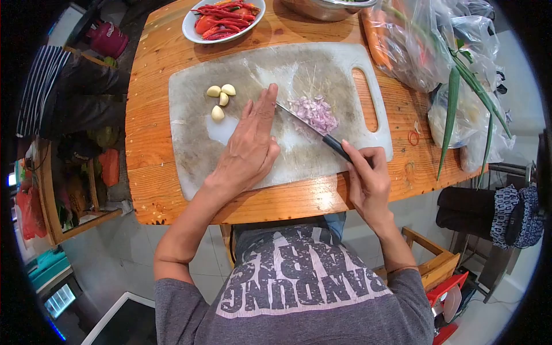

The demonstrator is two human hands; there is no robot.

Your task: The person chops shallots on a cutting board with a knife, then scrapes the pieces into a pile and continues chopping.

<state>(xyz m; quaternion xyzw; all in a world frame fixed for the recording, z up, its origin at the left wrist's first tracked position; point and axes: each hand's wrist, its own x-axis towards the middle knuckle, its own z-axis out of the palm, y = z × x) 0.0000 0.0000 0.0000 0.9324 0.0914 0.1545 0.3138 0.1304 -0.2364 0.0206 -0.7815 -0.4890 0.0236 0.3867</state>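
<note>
garlic cloves (221,98) left on cutting board (230,63), chopped shallots (315,112) right, plate (192,29) behind

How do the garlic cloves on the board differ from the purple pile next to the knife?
The garlic cloves are whole, pale cream and lie as four separate pieces; the chopped shallots are purple, cut small and heaped in one pile. The cloves lie left of the left hand, away from the knife; the shallots lie against its blade. Both rest on the white cutting board.

Board's near-left corner (195,172) lies bare — garlic cloves (220,98) crowd beyond.
</note>
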